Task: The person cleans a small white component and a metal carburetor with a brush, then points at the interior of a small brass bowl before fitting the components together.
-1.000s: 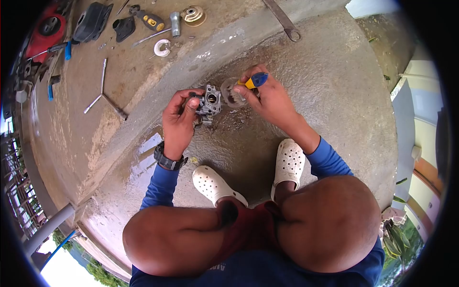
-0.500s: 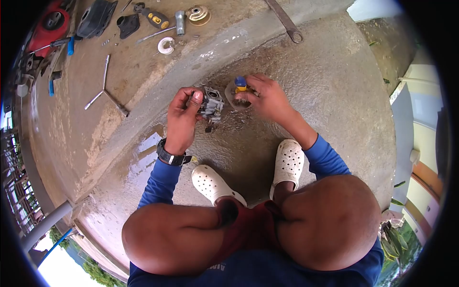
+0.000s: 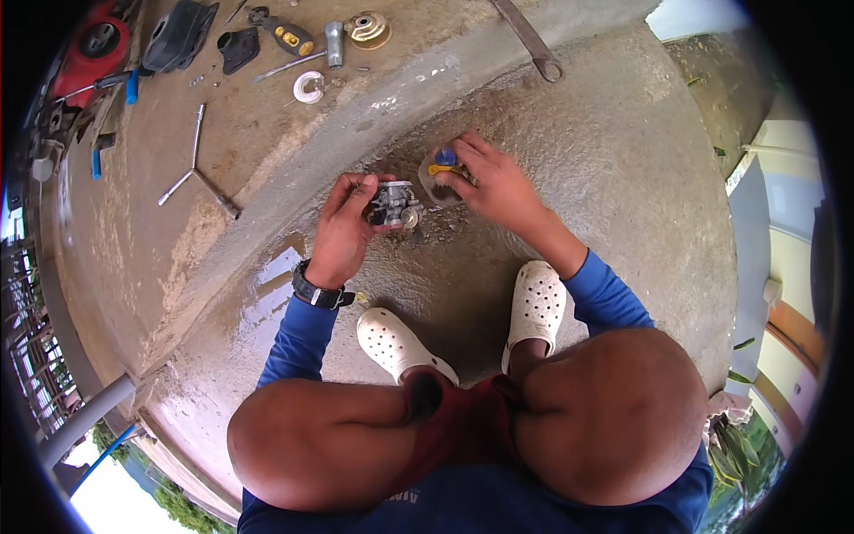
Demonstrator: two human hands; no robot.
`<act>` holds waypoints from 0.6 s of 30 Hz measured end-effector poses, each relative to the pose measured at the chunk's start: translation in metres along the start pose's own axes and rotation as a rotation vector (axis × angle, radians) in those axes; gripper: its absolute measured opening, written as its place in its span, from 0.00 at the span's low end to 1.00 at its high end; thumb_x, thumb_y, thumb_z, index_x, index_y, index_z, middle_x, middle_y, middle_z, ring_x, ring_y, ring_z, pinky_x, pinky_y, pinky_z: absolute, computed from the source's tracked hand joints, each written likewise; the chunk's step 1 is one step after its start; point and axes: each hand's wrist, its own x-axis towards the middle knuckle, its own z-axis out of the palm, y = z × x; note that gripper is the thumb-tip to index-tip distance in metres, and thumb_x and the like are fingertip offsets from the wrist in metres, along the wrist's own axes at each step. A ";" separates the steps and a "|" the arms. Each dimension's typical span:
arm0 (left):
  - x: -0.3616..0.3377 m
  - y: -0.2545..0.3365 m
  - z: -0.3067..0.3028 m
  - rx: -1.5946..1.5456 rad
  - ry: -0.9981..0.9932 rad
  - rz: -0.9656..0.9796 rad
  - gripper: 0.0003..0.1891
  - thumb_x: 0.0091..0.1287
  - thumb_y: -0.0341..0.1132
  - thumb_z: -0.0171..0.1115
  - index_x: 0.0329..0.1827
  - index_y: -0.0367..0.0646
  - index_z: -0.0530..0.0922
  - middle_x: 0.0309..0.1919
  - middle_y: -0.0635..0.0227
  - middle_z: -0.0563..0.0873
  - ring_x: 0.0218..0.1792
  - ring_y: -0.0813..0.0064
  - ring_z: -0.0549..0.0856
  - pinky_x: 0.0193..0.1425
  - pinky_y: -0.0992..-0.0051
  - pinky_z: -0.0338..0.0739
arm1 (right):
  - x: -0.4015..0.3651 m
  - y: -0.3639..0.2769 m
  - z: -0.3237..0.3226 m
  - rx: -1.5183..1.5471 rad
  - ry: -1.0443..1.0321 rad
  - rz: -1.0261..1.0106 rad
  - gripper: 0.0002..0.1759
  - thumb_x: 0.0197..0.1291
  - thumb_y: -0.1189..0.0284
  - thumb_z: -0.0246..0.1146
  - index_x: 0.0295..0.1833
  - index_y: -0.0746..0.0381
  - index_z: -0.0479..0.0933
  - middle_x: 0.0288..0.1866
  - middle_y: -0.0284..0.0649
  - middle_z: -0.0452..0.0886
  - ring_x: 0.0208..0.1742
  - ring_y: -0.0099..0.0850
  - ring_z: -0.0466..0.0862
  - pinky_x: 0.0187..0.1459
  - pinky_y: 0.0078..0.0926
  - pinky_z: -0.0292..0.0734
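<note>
My left hand [image 3: 345,214] is closed around a small grey metal carburetor [image 3: 392,203], thumb on top and fingers at its side and underneath. To the right, my right hand [image 3: 498,184] pinches a small blue-and-yellow object [image 3: 444,162] between thumb and fingers. Its kind is not clear, as the fingers cover part of it. Just below that object is a shallow, see-through container [image 3: 439,190] on the wet concrete, partly hidden by the hand. The two hands are a short gap apart, above the ground in front of my feet.
On the raised concrete ledge lie a three-armed wrench [image 3: 194,167], a yellow-and-black screwdriver [image 3: 289,36], a socket [image 3: 334,44], a white ring [image 3: 309,86], a brass-coloured round part [image 3: 369,30] and black housings [image 3: 180,34]. A long spanner [image 3: 530,40] rests at the top.
My left hand has turned the carburetor, so a different side shows. My right hand has tilted the blue-and-yellow object, so more yellow is visible.
</note>
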 end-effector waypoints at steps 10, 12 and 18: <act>0.005 0.003 0.007 -0.028 0.128 0.049 0.05 0.84 0.32 0.54 0.55 0.44 0.73 0.58 0.60 0.85 0.59 0.61 0.89 0.62 0.44 0.88 | 0.008 -0.015 -0.039 0.175 0.099 0.189 0.13 0.69 0.74 0.74 0.55 0.65 0.82 0.57 0.45 0.87 0.58 0.38 0.90 0.58 0.34 0.85; 0.008 -0.003 0.004 0.014 0.150 0.053 0.04 0.83 0.32 0.54 0.54 0.44 0.73 0.59 0.61 0.84 0.59 0.63 0.89 0.62 0.44 0.89 | 0.013 -0.033 -0.053 0.479 0.182 0.178 0.12 0.69 0.76 0.74 0.54 0.65 0.82 0.56 0.45 0.88 0.58 0.37 0.90 0.58 0.34 0.85; 0.009 -0.002 0.024 0.098 0.209 -0.024 0.02 0.82 0.31 0.55 0.52 0.45 0.74 0.55 0.66 0.83 0.59 0.68 0.87 0.60 0.46 0.90 | 0.015 -0.059 -0.049 0.600 0.022 0.032 0.16 0.68 0.78 0.74 0.56 0.65 0.79 0.54 0.43 0.89 0.58 0.40 0.91 0.60 0.37 0.86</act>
